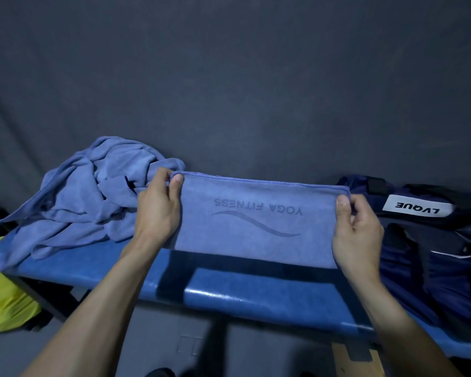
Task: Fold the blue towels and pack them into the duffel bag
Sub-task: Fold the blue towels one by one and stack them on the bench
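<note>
Held towel: a folded blue microfibre towel printed "YOGA FITNESS" above a wave line, the print upside down from this view, stretched flat between both hands just above the glossy blue padded worktop.
Left hand: its fingers pinch the towel's upper left corner, thumb on the near face, the other fingers curled behind.
Right hand: its fingers pinch the upper right corner, thumb on the near face, the rest curled behind the edge.
Loose towels: a crumpled heap of blue towels lies on the worktop just beyond the left fingers.
Bag: a dark navy fabric duffel bag with a white "LVQUE" label lies just beyond the right fingers.
Edge: a yellow fabric object sits below the worktop, far from the left fingers.
</note>
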### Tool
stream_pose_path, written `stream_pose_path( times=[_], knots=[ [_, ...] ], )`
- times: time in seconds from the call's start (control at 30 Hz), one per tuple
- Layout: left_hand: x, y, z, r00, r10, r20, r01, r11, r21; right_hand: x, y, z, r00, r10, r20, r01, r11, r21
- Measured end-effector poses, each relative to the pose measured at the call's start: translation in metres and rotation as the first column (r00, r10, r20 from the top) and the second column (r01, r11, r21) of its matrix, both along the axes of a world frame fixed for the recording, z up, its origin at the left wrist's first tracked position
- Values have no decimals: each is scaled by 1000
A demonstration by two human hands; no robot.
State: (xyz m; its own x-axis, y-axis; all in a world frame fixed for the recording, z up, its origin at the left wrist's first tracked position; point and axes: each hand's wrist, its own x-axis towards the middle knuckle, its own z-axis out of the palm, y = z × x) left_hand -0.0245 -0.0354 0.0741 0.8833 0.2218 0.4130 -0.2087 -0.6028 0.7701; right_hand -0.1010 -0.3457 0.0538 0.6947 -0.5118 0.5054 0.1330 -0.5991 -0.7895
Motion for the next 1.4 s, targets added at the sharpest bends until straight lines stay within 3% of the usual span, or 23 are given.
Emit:
stream_pose_path(
  times=[0.07, 0.17, 0.23, 0.3, 0.33, 0.37, 0.4, 0.47, 0.53, 0.63, 0.77, 0.9, 0.97, 1.03, 1.1, 1.17, 1.3, 1.4],
  knots=[
    [6, 5, 2, 1000, -17, -14, 17, 1000, 12, 4, -3, -3, 999, -11, -31, 13, 999, 38],
    [11, 13, 15, 999, -43, -25, 43, 999, -30, 12, -3, -13, 957, 70, -281, -32, 990, 136],
    [5, 13, 34, 982, -184, 35, 184, 983, -14, 12, -4, -19, 860, 240, -451, -123, 954, 272],
    [-9, 4, 63, 916, -391, 91, 385, 920, 79, 8, -2, -24, 673, 421, -608, -182, 891, 416],
    [-18, -3, 78, 869, -487, 90, 472, 869, 144, 7, 0, -24, 601, 456, -656, -221, 884, 412],
    [-26, -9, 91, 824, -561, 73, 537, 817, 211, 6, 3, -21, 594, 443, -671, -281, 896, 343],
    [-34, -16, 102, 787, -615, 51, 582, 767, 269, 5, 8, -12, 646, 414, -641, -346, 908, 238],
    [-45, -23, 117, 729, -685, 14, 637, 685, 353, -5, 28, 23, 743, 532, -407, -503, 844, 185],
    [-55, -27, 126, 690, -724, -4, 671, 638, 379, -21, 53, 64, 655, 742, -141, -712, 669, 212],
    [-67, -27, 136, 651, -759, 2, 699, 601, 388, -40, 79, 104, 540, 840, -51, -832, 542, 117],
    [-79, -23, 145, 640, -768, 13, 710, 599, 371, -46, 82, 120, 601, 799, 14, -792, 594, 137],
    [-76, 5, 149, 595, -734, -328, 802, 510, 312, -53, 77, 139, 632, 769, 97, -774, 621, 124],
    [-70, 20, 147, 562, -724, -399, 827, 506, 246, -52, 70, 146, 651, 755, 79, -755, 634, 167],
    [-62, 23, 142, 598, -727, -338, 798, 581, 160, -46, 62, 148, 668, 744, -6, -724, 652, 224],
    [-50, 14, 134, 689, -691, -218, 722, 681, 122, -30, 52, 143, 696, 714, -71, -682, 689, 246],
    [-35, -2, 121, 757, -647, -96, 650, 760, 6, -10, 43, 132, 776, 626, -80, -599, 770, 220],
    [-4, -28, 96, 844, -524, 112, 529, 849, -12, 33, 34, 110, 863, 505, 16, -500, 848, 174],
    [7, -35, 94, 844, -466, 267, 488, 873, -19, 49, 36, 104, 846, 507, 166, -531, 829, 177]
  ],
)
